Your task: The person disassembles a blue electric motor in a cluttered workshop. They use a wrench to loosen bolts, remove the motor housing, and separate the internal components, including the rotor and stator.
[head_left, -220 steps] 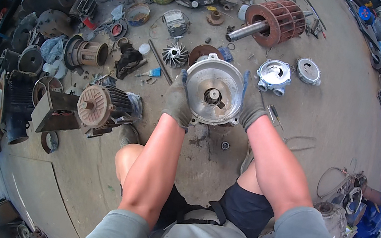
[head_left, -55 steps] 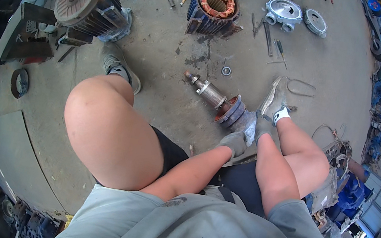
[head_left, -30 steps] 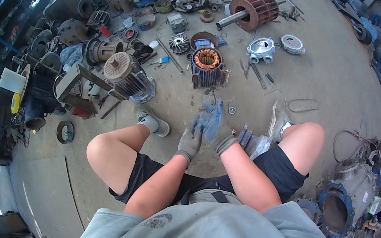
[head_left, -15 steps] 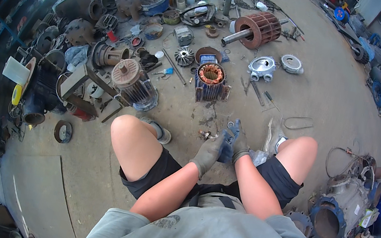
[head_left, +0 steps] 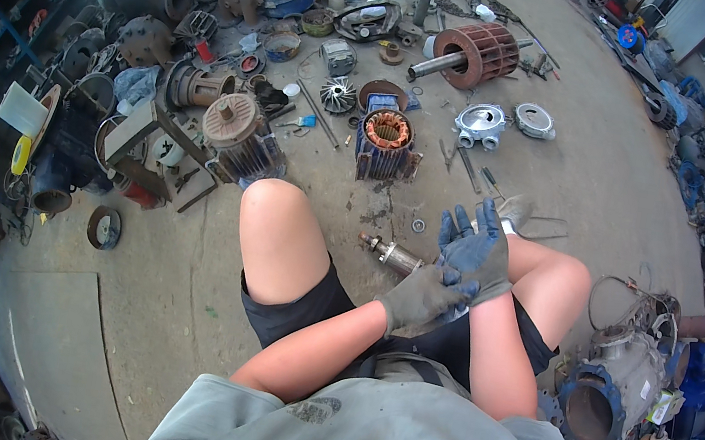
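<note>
Two gloved hands meet above the person's lap, between bare knees. The left hand [head_left: 422, 295], in a grey knit glove, closes its fingers over the wrist edge of the right hand [head_left: 474, 248], which wears a blue coated glove and holds its fingers spread and upright, gripping nothing.

Just below and to the left of both hands lies a small grey steel motor rotor with a slim shaft [head_left: 392, 254] on the concrete floor [head_left: 171, 302]. Its long axis runs from upper left to lower right; the shaft end points up-left toward the clutter, the thicker cylindrical body disappears under the left hand. Whether the glove touches it cannot be told.

Beyond, well apart: a blue finned motor housing with copper windings [head_left: 386, 144], standing open end up; a large rusty-brown slotted rotor on a long shaft [head_left: 473, 54], lying with its shaft pointing left; a pale cast-aluminium end cover [head_left: 480, 125]; a ribbed grey motor with a round fan cowl [head_left: 236, 137]. Floor is dusty, stained, rough.
</note>
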Demonstrator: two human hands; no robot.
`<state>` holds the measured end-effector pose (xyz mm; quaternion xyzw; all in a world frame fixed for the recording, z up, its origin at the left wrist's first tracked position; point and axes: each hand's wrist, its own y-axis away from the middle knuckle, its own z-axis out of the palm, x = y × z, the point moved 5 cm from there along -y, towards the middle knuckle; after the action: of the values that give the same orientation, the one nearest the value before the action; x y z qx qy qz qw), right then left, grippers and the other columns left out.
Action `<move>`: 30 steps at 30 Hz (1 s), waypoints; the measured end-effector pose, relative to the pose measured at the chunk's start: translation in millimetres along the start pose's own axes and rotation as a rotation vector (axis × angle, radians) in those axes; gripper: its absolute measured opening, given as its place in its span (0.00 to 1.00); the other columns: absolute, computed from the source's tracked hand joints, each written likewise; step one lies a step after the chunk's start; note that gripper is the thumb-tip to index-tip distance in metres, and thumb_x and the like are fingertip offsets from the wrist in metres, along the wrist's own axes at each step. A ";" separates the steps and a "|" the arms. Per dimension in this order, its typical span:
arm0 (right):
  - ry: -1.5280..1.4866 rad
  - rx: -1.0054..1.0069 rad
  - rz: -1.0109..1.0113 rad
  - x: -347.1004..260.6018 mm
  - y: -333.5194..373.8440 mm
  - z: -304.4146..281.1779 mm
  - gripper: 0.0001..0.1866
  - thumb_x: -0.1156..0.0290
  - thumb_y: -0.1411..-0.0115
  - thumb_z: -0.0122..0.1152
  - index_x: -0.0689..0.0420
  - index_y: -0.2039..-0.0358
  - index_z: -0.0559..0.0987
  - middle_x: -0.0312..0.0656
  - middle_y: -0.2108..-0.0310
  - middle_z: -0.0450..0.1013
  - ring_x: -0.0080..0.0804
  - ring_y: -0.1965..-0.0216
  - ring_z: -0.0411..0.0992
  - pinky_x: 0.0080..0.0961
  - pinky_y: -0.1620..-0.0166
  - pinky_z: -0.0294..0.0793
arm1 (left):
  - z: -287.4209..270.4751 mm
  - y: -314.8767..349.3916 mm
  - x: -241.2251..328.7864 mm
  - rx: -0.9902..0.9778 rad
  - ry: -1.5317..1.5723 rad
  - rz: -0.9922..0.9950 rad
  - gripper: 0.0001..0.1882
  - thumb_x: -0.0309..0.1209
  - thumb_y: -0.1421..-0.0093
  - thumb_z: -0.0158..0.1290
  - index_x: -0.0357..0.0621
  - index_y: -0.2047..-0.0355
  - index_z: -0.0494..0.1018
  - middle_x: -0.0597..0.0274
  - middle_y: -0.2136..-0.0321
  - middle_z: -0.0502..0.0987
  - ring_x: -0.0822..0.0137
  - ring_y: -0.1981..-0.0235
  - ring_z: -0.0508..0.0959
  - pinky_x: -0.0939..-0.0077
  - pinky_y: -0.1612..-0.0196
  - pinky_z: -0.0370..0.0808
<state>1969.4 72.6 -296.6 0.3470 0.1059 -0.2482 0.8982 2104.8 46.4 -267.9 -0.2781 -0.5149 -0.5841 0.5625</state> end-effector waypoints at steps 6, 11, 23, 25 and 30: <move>0.225 -0.450 -0.441 -49.2 11.8 78.9 0.26 0.58 0.26 0.63 0.59 0.35 0.74 0.49 0.32 0.68 0.48 0.35 0.72 0.43 0.34 0.75 | -14.1 0.6 67.4 -0.162 -0.510 0.072 0.17 0.45 0.27 0.59 0.43 0.64 0.79 0.61 0.75 0.79 0.71 0.72 0.80 0.70 0.66 0.77; 0.938 -0.882 -0.690 -131.2 -11.3 169.3 0.35 0.51 0.29 0.65 0.62 0.31 0.70 0.49 0.30 0.68 0.43 0.37 0.75 0.39 0.36 0.77 | -114.5 -47.9 177.9 0.174 -1.124 0.409 0.12 0.36 0.30 0.60 0.39 0.57 0.79 0.53 0.65 0.85 0.59 0.63 0.85 0.60 0.59 0.81; 1.582 -0.446 0.105 -76.9 -291.7 36.0 0.59 0.52 0.44 0.82 0.52 0.20 0.55 0.46 0.27 0.65 0.42 0.37 0.75 0.36 0.41 0.81 | -498.0 -255.3 -21.0 0.764 -0.529 -0.260 0.30 0.52 0.26 0.55 0.32 0.46 0.75 0.51 0.65 0.81 0.60 0.63 0.80 0.63 0.54 0.78; 1.794 -0.511 0.338 -58.1 -317.1 10.5 0.51 0.54 0.43 0.81 0.53 0.24 0.64 0.46 0.31 0.71 0.40 0.40 0.78 0.35 0.42 0.81 | -508.4 -266.4 -65.0 0.794 -0.460 -0.218 0.35 0.59 0.25 0.49 0.32 0.50 0.77 0.51 0.64 0.80 0.57 0.61 0.78 0.63 0.50 0.74; 1.916 -0.678 0.458 -26.0 -375.0 1.3 0.29 0.51 0.40 0.77 0.57 0.45 0.85 0.48 0.48 0.83 0.38 0.50 0.83 0.34 0.44 0.81 | -526.4 -294.7 -125.2 0.801 -0.082 -0.257 0.39 0.63 0.24 0.45 0.30 0.52 0.77 0.56 0.60 0.80 0.61 0.59 0.76 0.68 0.51 0.72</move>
<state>1752.4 -157.0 -500.3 0.1401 0.7703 0.3506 0.5139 1987.2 -436.5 -632.0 0.0058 -0.7538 -0.3918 0.5275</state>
